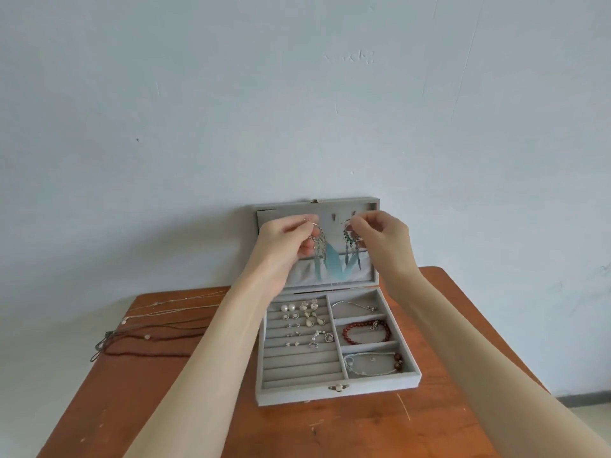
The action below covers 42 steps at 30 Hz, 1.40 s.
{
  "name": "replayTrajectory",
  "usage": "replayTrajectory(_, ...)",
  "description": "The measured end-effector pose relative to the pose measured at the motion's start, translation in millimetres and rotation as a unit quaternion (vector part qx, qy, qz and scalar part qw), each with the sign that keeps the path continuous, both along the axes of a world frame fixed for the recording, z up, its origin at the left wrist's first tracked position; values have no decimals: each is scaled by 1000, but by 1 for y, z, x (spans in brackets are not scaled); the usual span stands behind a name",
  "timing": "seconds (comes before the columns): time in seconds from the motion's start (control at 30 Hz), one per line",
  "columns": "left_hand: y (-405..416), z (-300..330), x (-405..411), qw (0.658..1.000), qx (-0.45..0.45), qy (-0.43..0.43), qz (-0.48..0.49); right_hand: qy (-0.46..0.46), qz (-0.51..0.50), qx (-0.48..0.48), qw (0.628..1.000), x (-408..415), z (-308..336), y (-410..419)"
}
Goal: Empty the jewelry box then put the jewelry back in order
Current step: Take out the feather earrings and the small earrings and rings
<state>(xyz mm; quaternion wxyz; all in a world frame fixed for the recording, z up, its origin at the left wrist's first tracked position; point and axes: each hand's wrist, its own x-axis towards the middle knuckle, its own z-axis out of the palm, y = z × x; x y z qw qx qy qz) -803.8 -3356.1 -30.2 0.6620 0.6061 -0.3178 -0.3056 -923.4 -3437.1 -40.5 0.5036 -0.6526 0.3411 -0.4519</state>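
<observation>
At the back edge of the brown wooden surface (429, 424), the left hand (284, 239) and right hand (380, 233) each pinch a silver, blue-feathered dangling earring (322, 252) before the open grey velvet jewelry box (337, 396) lid.

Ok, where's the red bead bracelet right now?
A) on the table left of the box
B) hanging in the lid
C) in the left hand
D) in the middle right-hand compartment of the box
D: the red bead bracelet lies in the middle of the three right-hand compartments of the open jewelry box.
</observation>
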Motion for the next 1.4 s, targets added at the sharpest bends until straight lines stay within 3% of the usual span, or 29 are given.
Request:
replayTrajectory(0.13, 49, -12, 13, 999, 12, 45, -1, -45, 74, 129, 988, 3, -7, 35)
replayTrajectory(0.3, 110, -32, 18, 996, 81, -30, 36, -21, 153, 217, 964, 11, -25, 84)
replayTrajectory(0.57, 182, -38, 29, 973, 141, -180, 43, 30, 206, 210, 955, 26, -33, 143)
replayTrajectory(0.7, 204, -36, 40, 970, 151, -188, 25, 63, 227, 187, 954, 34, -31, 162)
replayTrajectory(0.93, 239, -38, 55, 974, 147, -153, 86, 116, 280, 168, 938, 41, -31, 191)
replayTrajectory(1.03, 257, -37, 62, 969, 186, -155, 53, 130, 344, 163, 915, 45, -34, 201)
replayTrajectory(1.23, 279, -42, 84, 927, 320, -196, -29, 193, 495, 222, 818, 67, -44, 214)
replayTrajectory(1.3, 274, -52, 96, 903, 372, -213, -32, 214, 492, 230, 812, 83, -55, 213)
replayTrajectory(1.4, 262, -70, 116, 890, 395, -229, -17, 239, 452, 200, 836, 109, -69, 208)
